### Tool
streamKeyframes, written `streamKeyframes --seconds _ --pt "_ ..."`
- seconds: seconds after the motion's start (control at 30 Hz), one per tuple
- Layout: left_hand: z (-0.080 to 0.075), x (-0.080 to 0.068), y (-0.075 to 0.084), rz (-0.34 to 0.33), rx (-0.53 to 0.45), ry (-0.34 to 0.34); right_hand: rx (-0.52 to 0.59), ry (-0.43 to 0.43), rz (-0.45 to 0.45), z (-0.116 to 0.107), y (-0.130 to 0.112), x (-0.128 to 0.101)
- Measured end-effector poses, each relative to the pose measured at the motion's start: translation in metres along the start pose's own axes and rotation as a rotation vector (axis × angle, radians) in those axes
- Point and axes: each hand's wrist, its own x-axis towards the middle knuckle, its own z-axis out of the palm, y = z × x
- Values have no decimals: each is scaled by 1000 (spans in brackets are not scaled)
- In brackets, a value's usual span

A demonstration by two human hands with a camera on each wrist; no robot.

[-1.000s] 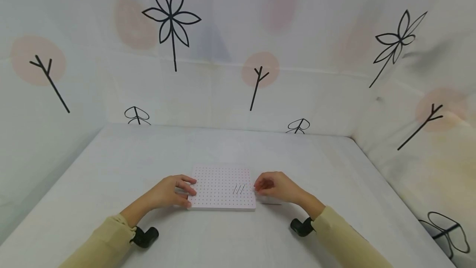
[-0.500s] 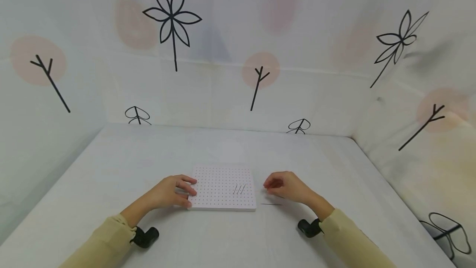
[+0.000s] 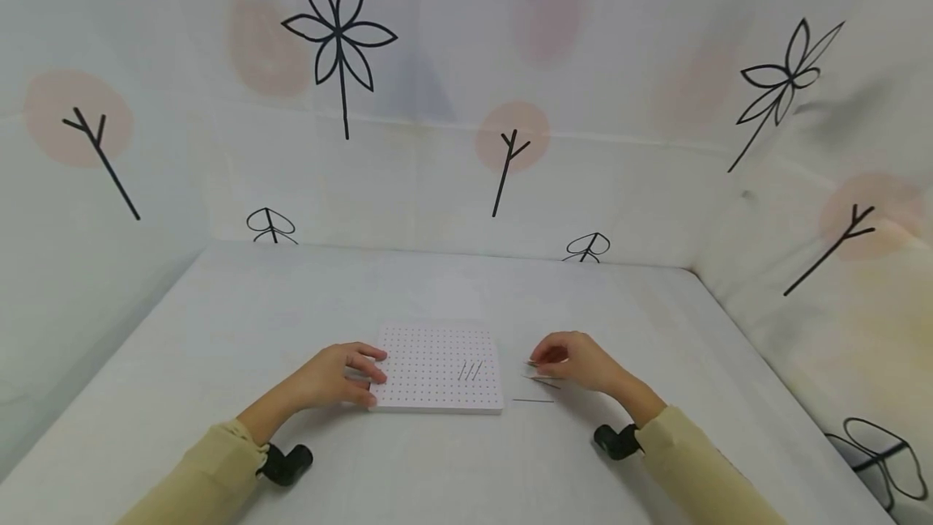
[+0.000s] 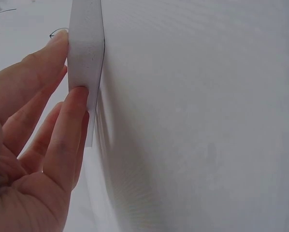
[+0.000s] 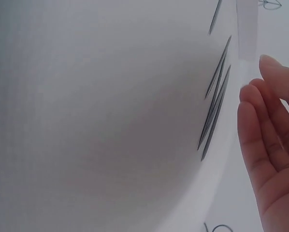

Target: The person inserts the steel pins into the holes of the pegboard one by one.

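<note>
A white pegboard (image 3: 419, 359) with rows of small holes rests on the table. Three thin metal pins (image 3: 470, 371) stand tilted in its right part. My left hand (image 3: 335, 375) touches the board's left side; in the left wrist view the fingertips (image 4: 78, 94) press against its edge. Right of the board, my right hand (image 3: 579, 363) is close over a small group of loose metal pins (image 5: 214, 104), pointed at both ends. Its thumb and fingers are bent and apart, with nothing seen between them in the right wrist view.
One separate pin (image 3: 533, 401) lies nearer me, beside the board's right front corner. The white table (image 3: 437, 468) meets cloth walls (image 3: 415, 168) printed with black plant drawings at the back and sides. A black wrist camera (image 3: 615, 441) sits under each sleeve.
My right hand has moved right, away from the board's edge to over the loose pins, which have come into view under it. My left hand and the board stay put.
</note>
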Motion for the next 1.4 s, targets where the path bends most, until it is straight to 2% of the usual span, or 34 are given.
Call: streamKeyframes --seconds 0.2,0.47,0.8,1.03,1.4 --pt "0 0 1 -7 -1 1 -37 -17 64 -6 8 2" --pt "0 -1 3 -11 32 9 -41 -56 63 -9 17 8" --pt "0 -1 4 7 20 0 -59 -120 128 -5 20 18" --pt "1 0 3 -8 40 12 -60 -168 157 -5 19 20" --pt "0 -1 3 0 26 10 -42 -192 131 -5 17 16"
